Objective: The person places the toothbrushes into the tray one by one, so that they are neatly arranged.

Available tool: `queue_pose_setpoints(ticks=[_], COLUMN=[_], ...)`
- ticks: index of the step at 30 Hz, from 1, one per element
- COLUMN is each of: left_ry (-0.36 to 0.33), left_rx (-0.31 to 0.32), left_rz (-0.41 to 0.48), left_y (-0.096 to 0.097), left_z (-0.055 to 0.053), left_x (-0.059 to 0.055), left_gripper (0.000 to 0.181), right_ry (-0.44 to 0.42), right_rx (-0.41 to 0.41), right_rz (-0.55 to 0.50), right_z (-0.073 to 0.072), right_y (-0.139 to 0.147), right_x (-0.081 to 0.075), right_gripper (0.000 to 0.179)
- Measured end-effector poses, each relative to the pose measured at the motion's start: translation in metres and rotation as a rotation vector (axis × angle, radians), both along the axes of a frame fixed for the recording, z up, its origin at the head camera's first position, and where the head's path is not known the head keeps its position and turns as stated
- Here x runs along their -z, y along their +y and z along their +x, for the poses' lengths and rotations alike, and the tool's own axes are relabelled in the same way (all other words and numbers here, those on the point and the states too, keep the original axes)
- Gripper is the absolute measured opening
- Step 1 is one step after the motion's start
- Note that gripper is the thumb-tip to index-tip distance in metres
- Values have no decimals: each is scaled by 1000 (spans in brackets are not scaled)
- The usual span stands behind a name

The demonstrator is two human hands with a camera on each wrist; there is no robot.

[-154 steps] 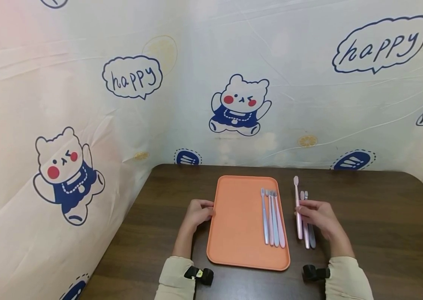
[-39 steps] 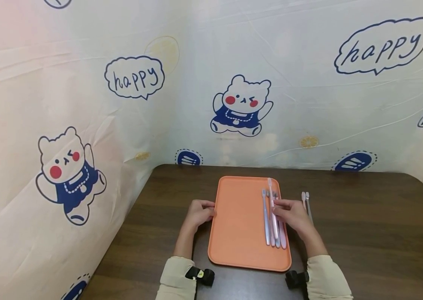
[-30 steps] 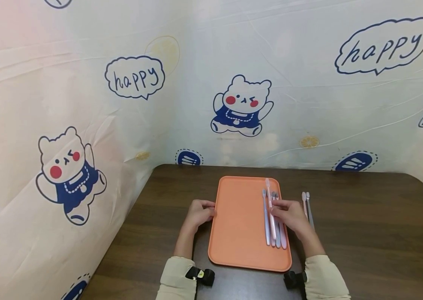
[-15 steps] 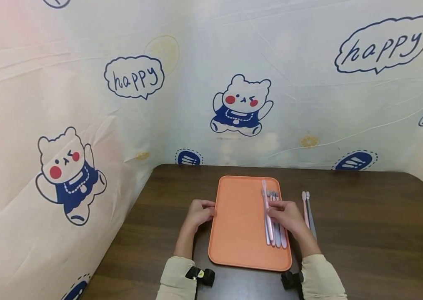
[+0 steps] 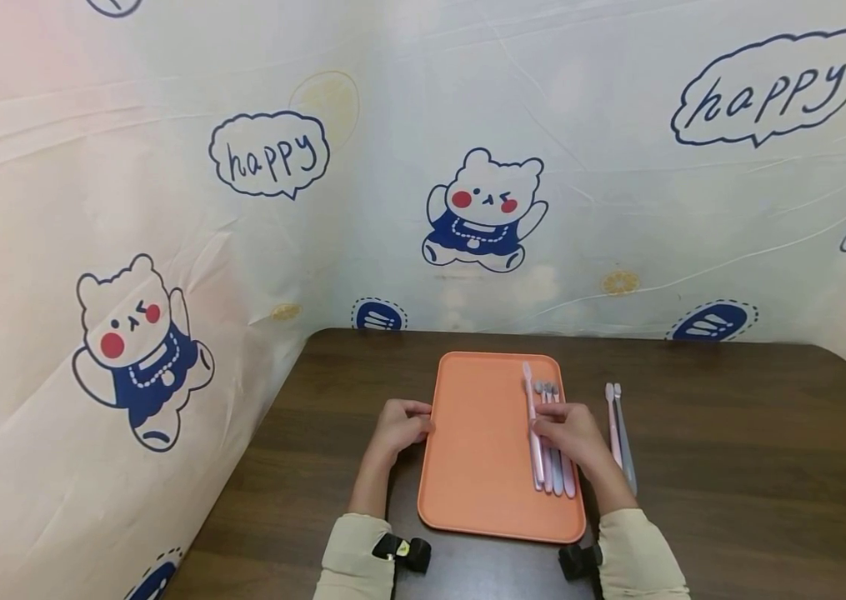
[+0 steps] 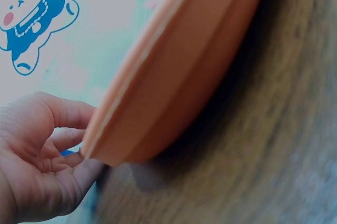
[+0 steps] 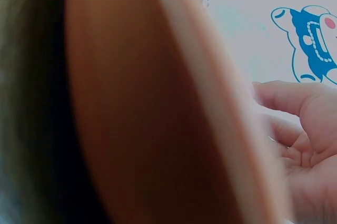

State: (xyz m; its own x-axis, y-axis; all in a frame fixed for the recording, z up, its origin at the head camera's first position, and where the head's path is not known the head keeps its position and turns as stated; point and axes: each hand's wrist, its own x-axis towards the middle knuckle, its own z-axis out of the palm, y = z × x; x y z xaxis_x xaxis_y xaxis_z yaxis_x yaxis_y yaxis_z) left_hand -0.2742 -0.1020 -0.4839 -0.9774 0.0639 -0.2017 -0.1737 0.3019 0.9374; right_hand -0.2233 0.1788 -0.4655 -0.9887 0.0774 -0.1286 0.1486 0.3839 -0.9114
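On the table lies an orange tray (image 5: 468, 450). My left hand (image 5: 398, 425) grips its left rim; the left wrist view has the thumb and fingers of that hand (image 6: 45, 155) at the tray's edge. Over the right part of the tray, my right hand (image 5: 571, 429) pinches a pink toothbrush (image 5: 528, 387) by its handle. The pink brush overlaps the leftmost, bluish toothbrush and hides most of it. Several pink and blue toothbrushes (image 5: 558, 477) lie side by side under the right fingers. In the right wrist view, the tray's wall (image 7: 158, 103) covers the toothbrushes.
Right of the tray, a pink toothbrush (image 5: 613, 421) and a grey toothbrush (image 5: 623, 442) lie on the dark wooden table (image 5: 753, 450), partly behind the right wrist. A printed curtain (image 5: 580, 208) closes off the table's back and sides.
My right hand has carried the pink toothbrush from the table on the right over the tray, then farther left across the row and slightly down. My left hand stays at the tray's left rim.
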Motion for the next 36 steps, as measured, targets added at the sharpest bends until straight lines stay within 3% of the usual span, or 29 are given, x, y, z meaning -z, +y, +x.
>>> queue_pose_setpoints(ticks=[17, 36], left_ry=[9, -2], left_rx=[0, -3], left_rz=[-5, -14], left_y=[1, 2], left_z=[2, 0], left_x=[-1, -2], left_gripper=[30, 31], right_ry=[9, 34], right_rx=[14, 43], right_rz=[8, 99], right_z=[-2, -2], right_y=[-8, -1], right_x=[1, -4], right_gripper=[38, 33])
